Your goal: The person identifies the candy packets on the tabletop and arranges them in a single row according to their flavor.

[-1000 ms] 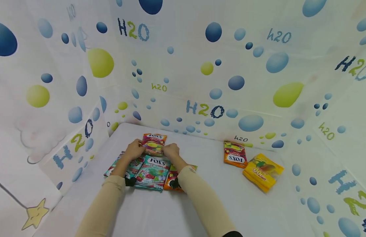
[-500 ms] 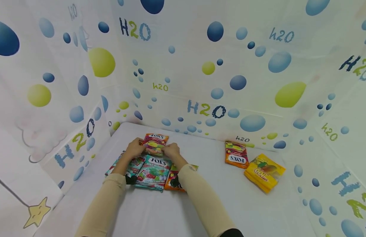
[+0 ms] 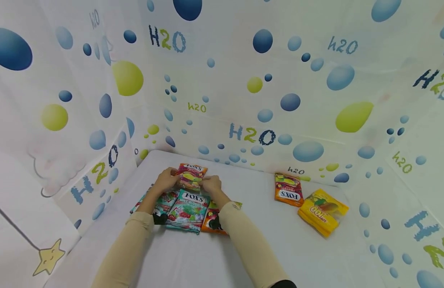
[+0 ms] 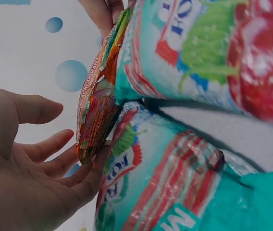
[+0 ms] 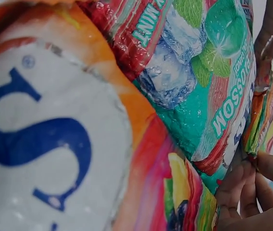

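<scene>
The right hand (image 3: 212,184) pinches and the left hand (image 3: 166,179) loosely touches opposite edges of one Fruits packet (image 3: 191,177), with worktop (image 3: 252,194) stretching between it and the yellow packet (image 3: 323,212)

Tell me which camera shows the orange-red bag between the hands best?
The head view, where the orange-red bag shows its printed front. The left wrist view shows its side; the right wrist view, only a narrow slice.

Table (image 3: 304,258), lower frame; backdrop (image 3: 222,88) behind. Left of centre: Fruits packet (image 3: 191,176) between left hand (image 3: 166,180) and right hand (image 3: 212,185); before it, in a row, leftmost packet (image 3: 168,199), Mint Blossom packet (image 3: 188,212), rightmost packet (image 3: 210,213). Right of frame: second Fruits packet (image 3: 288,189); mango packet (image 3: 323,212) just beside, lower right.
</scene>
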Tool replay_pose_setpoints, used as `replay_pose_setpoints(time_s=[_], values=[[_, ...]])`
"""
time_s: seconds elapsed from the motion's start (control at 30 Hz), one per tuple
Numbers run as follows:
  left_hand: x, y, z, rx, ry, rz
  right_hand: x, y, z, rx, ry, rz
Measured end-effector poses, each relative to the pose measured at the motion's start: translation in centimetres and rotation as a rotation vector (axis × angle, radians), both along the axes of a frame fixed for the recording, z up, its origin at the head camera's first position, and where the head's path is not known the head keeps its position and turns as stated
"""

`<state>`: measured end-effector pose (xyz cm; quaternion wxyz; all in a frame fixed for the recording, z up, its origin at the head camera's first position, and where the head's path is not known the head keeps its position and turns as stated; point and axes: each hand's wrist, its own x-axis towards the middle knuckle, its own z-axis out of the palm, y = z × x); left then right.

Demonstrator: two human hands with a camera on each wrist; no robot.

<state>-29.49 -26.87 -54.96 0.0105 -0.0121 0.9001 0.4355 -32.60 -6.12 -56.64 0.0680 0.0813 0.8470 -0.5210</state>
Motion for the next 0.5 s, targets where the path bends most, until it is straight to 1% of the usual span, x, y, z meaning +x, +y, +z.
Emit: replay_pose_setpoints(time_s=[0.2,0.5], values=[[0.4,0.4,0.9,0.034,0.004,0.003,0.0,0.3,0.3,-0.045,-0.013,0.016],[0.5,0.8,1.4,0.060,0.004,0.041,-0.4,0.3,0.3,-0.049,0.036,0.017]])
